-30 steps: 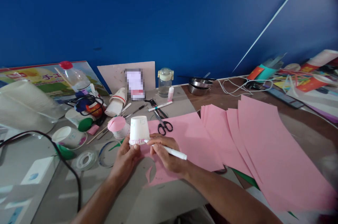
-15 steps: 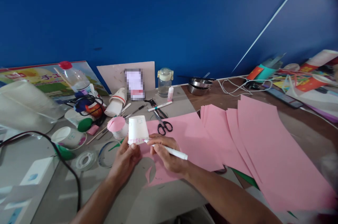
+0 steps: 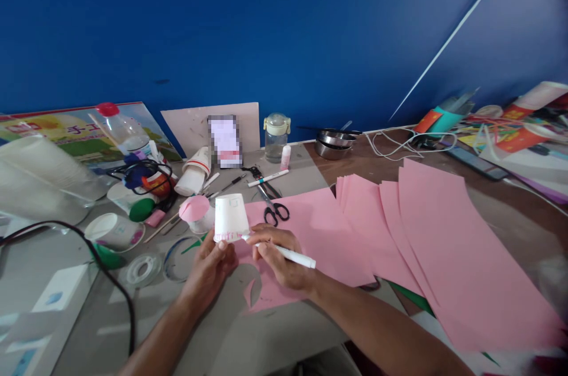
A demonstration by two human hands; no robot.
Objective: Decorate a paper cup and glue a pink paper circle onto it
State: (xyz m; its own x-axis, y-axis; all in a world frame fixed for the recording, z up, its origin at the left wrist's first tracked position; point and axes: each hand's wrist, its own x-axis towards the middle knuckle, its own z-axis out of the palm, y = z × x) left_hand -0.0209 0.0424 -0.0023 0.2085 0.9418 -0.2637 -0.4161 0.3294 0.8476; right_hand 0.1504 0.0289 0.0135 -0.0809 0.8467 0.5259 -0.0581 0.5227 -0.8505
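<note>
A white paper cup [image 3: 231, 214] is held upside down by my left hand [image 3: 216, 258], its fingers closed around the lower left side. Pink marks run along the cup's rim at the bottom, and faint green marks show near its top. Closed round a white marker [image 3: 295, 256], my right hand [image 3: 281, 258] has the tip at the rim's right side. Beneath both hands lies pink paper [image 3: 315, 234] with a curved cut at its lower left. Black-handled scissors [image 3: 276, 213] rest on its upper edge. Left of the held cup stands another cup with a pink top [image 3: 194, 208].
Clear tape [image 3: 143, 269] and a tipped paper cup [image 3: 114, 231] lie at left, near a black cable [image 3: 126, 290]. Pink sheets [image 3: 457, 246] fan out at right. Behind stand a phone [image 3: 225, 141], a water bottle [image 3: 277, 139], a glue stick [image 3: 286, 158] and metal bowls [image 3: 333, 144].
The marker tip stays at the cup's rim with hardly any shift, and the cup has turned very slightly in my left hand. Pink marks near the tip look a little different.
</note>
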